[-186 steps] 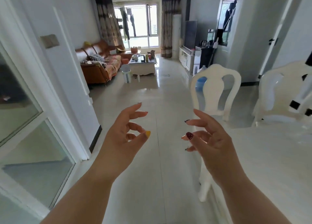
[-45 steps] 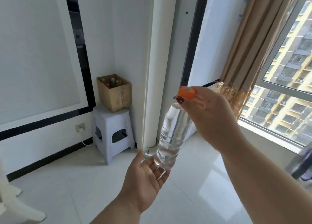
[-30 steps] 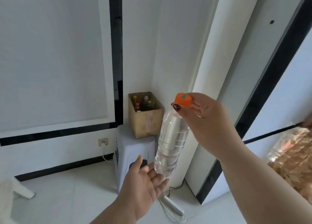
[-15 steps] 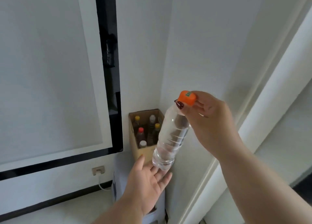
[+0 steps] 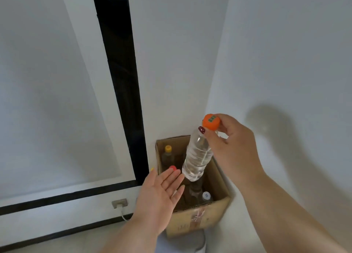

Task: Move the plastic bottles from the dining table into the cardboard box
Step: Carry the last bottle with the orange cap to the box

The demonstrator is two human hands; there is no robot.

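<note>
My right hand [image 5: 226,146] pinches a clear plastic bottle [image 5: 198,155] by its neck, just under the orange cap. The bottle hangs tilted over the open cardboard box [image 5: 200,220], its base just above the opening. My left hand [image 5: 162,191] is held flat and palm up beside the bottle's base, fingers straight, over the box's left rim. Inside the box stand several bottles: one with a yellow cap [image 5: 168,148], one with a red cap [image 5: 173,168] and one with a white cap [image 5: 206,195].
The box stands on a pale stool [image 5: 182,241] in a corner between two white walls. A black strip [image 5: 122,81] runs down the wall left of the box. A wall socket [image 5: 119,203] with a white cable sits low on the left.
I have come closer to the corner and look down into the box. The bottle has been carried over the box opening. My left hand stays under its base.
</note>
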